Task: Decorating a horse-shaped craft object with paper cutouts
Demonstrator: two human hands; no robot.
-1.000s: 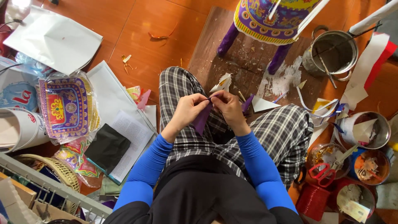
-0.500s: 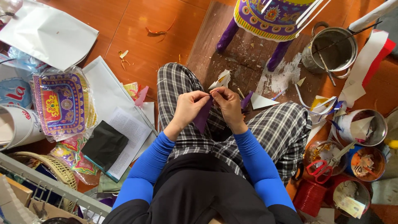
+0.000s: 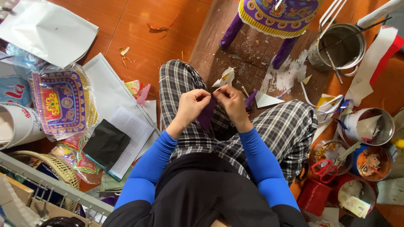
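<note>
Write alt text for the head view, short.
Seated cross-legged on an orange floor, a person pinches a purple paper strip between left hand and right hand over plaid-trousered knees. Red scissors, a metal pot and paper scraps lie around.

Paper piece point(image 3: 207, 115) held between both hands: dark purple; sleeves point(image 3: 265, 164): bright blue; trousers point(image 3: 286, 126): black-and-white check; top point(image 3: 198, 193): black; floor point(image 3: 139, 38): orange-brown boards; paper figure point(image 3: 277, 14): purple, with yellow fringe and multicoloured round motifs, on plain purple legs; wrapped printed sheets point(image 3: 63, 101): purple, yellow and red ornament; scissors point(image 3: 326, 164): red handles; metal pot point(image 3: 341, 46): grey; folder point(image 3: 105, 143): black.
</note>
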